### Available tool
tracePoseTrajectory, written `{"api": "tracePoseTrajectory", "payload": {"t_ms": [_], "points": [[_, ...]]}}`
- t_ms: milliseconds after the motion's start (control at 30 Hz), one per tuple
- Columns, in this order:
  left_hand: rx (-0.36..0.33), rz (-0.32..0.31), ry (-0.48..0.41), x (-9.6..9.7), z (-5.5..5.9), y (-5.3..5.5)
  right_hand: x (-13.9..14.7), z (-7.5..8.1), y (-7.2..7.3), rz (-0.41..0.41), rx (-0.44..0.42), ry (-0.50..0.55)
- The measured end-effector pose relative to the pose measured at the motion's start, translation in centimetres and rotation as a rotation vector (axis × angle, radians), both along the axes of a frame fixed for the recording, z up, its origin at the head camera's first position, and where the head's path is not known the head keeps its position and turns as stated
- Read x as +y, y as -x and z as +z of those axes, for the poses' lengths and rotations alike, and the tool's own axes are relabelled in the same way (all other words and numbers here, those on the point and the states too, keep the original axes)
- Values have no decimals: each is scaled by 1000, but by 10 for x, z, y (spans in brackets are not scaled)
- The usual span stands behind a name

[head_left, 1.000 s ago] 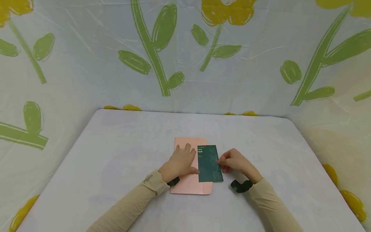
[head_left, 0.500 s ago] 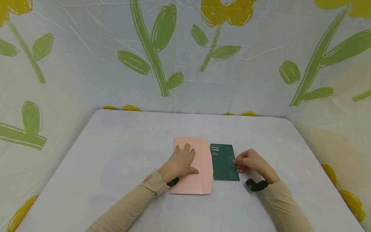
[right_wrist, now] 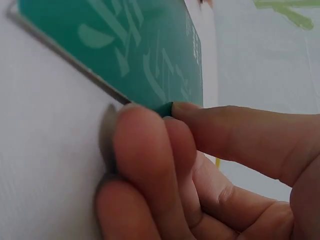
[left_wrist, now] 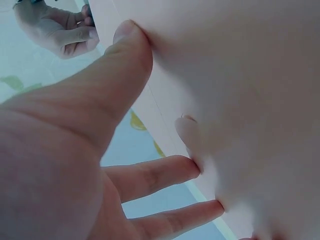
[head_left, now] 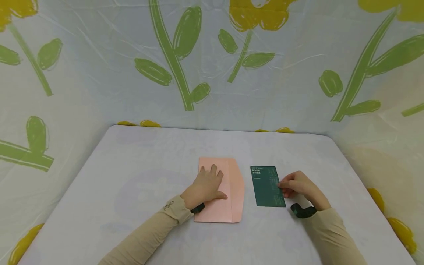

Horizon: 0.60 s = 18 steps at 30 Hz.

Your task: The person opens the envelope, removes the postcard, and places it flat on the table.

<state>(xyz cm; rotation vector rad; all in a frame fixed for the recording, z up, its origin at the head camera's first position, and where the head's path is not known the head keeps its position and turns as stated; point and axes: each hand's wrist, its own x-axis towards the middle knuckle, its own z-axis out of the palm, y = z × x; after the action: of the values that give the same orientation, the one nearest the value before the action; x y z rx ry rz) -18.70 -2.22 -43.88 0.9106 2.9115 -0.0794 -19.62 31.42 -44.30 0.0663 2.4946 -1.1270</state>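
Note:
A pink envelope (head_left: 236,184) lies flat on the table with its flap spread out to the right. Across its middle rests my left hand (head_left: 206,186), fingers spread, the fingertips pressing on the paper; the left wrist view shows the thumb and fingertips touching the pink surface (left_wrist: 260,75). To the right of the envelope, apart from it, is a dark green card (head_left: 267,187) with white print near its top. My right hand (head_left: 299,187) pinches the card's right edge between thumb and fingers, as the right wrist view shows close up on the green card (right_wrist: 125,40).
The table (head_left: 149,154) has a pale cloth-like cover. Behind it and at both sides hangs a white sheet (head_left: 109,88) printed with green stems and yellow flowers. A dark wrist camera (head_left: 302,211) sits under the right wrist.
My right hand has drawn the green card rightward, off the envelope and clear of its flap. The flap now shows fully. My left hand has stayed in place on the envelope.

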Motion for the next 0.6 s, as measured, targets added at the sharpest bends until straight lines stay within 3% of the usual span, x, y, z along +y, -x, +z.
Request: {"api": "tracePoseTrajectory", "payload": {"t_ms": [267,400,600], "points": [[-14,50,-10,-1,-4,2,5,0,4,41,16,-52],[-54,94,-18,-4,0,1,0,5,4,51,61,-167],[-144,109,-69,-11,15,-2,-24,24,-7,76,266,-358]]}}
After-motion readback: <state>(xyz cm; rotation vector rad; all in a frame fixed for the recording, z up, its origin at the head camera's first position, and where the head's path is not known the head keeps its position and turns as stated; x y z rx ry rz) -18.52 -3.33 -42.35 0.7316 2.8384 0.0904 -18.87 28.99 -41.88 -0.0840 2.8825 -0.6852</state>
